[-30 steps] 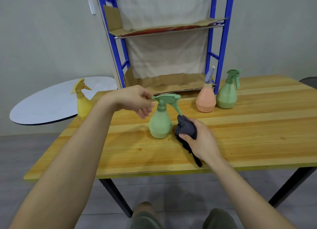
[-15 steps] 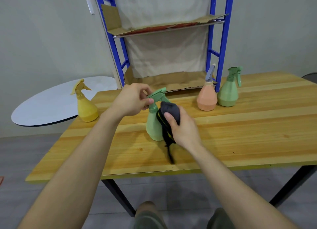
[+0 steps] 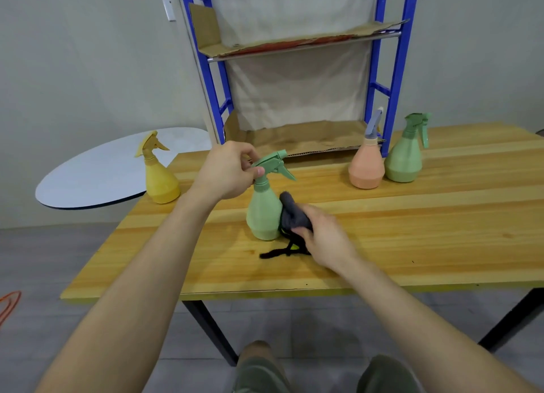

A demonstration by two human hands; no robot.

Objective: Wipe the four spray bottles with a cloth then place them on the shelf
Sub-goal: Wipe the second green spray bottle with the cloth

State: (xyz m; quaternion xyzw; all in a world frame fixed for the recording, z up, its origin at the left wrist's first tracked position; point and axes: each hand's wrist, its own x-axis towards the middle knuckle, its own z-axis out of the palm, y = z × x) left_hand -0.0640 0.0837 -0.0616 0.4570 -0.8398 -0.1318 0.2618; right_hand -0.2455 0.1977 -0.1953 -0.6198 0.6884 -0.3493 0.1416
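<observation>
The green bottle (image 3: 263, 213) stands in the middle of the desk (image 3: 412, 231). The left hand (image 3: 228, 172) pinches its spray top to hold it steady. The right hand (image 3: 326, 239) grips the dark cloth (image 3: 293, 213) against the bottle's side. It is best to rub all the way round, turning the bottle slowly so it does not tip

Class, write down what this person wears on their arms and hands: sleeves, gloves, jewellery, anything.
The left hand and right hand are bare: no gloves, rings or watch show. The left arm and right arm are uncovered to the picture's edge; no sleeve is visible.
</observation>
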